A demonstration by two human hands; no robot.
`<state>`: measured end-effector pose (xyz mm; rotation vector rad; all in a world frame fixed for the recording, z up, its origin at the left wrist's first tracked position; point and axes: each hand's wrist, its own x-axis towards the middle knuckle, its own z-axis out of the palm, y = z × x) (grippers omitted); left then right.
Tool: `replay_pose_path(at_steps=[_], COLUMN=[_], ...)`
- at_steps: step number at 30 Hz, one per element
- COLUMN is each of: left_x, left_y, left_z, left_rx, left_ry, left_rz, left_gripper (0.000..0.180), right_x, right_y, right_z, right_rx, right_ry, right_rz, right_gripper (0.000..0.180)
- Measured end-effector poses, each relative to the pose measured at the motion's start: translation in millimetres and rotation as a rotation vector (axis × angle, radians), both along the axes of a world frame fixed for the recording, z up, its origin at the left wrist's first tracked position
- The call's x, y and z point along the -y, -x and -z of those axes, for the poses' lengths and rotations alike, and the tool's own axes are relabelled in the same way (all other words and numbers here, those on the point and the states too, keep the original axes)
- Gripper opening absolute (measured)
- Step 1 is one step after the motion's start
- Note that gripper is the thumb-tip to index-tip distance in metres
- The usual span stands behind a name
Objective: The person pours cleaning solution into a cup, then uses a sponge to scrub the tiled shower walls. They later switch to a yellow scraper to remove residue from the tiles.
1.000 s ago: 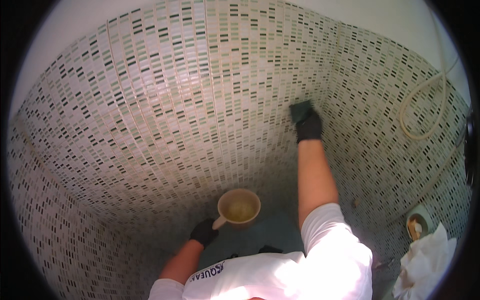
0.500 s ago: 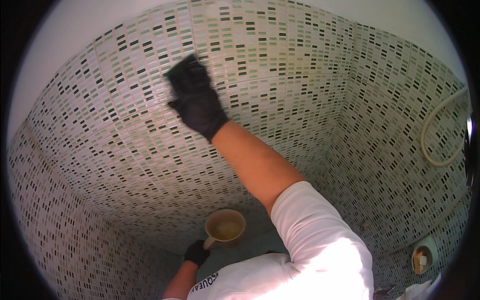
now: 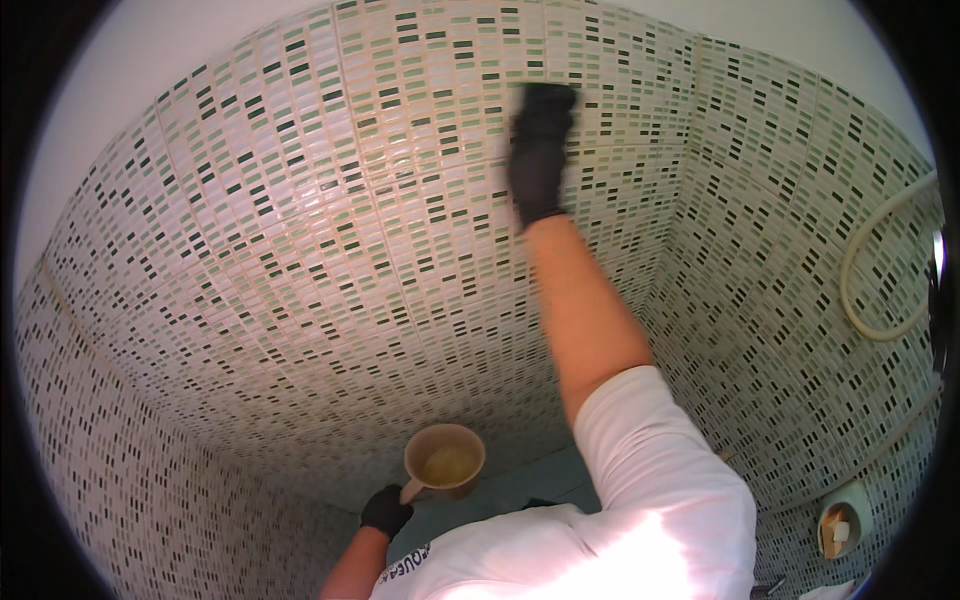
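Note:
My right hand [image 3: 542,155], in a black glove, is high on the mosaic-tiled wall [image 3: 420,210], arm stretched out. It is somewhat blurred. The fingers press a dark green scouring pad against the tiles, which shows in the earlier picture but is now mostly hidden under the glove. Low down, my left hand [image 3: 387,511], gloved in black too, grips the handle of a beige plastic dipper [image 3: 413,462]. Yellowish liquid lies in the dipper, which is held upright below the wall.
On the right, a pale hose [image 3: 850,285] loops down the side wall. Below it a soap dish [image 3: 860,500] holds a whitish block and a tan piece. Grey-blue floor [image 3: 480,515] shows beyond the dipper. The side walls meet the back wall in corners.
My right hand has swept to the right across the tiles and slightly up. The left hand and the dipper have shifted only a little, slightly left and down.

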<state>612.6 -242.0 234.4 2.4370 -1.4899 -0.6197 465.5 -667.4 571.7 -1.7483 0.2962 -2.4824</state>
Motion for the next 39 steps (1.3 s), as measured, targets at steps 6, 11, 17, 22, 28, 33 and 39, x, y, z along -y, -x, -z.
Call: replay_pose_path(at_steps=[6,11,17,22,28,33,39], left_x=[11.6,-1.6,-27.3,-51.7,-61.3,-77.6,-73.5], left_y=[8.9,-5.5,-19.5,-42.1,-53.5,-66.6,-79.8], left_z=[-6.2,-2.7,-14.4,-5.1,-21.9,-16.7,-9.8], left_rx=[-0.012,-0.044,-0.086,-0.052,-0.071,-0.036,-0.013], left_ry=[-0.056,-0.046,-0.084,-0.112,-0.08,-0.046,-0.035], left_rz=[-0.02,0.022,-0.028,-0.033,-0.06,-0.04,0.041], left_gripper=[0.027,0.041,0.041,0.039,0.04,0.04,0.039], right_x=[-136.6,-51.6,-27.1,-153.2,-111.5,-78.1,-147.7], right_y=[-92.4,-16.5,23.9,-116.0,-71.6,-0.3,-122.8], right_z=[5.1,19.8,33.8,39.5,29.6,25.2,17.0], right_rx=[-0.682,-0.564,-0.157,-0.449,-0.509,-0.138,-0.452], right_ry=[0.497,0.235,-0.181,0.192,0.231,-0.325,0.165], right_rz=[0.177,0.281,0.451,0.142,0.247,0.263,0.328], right_gripper=[0.041,0.047,0.049,0.042,0.044,0.037,0.042])
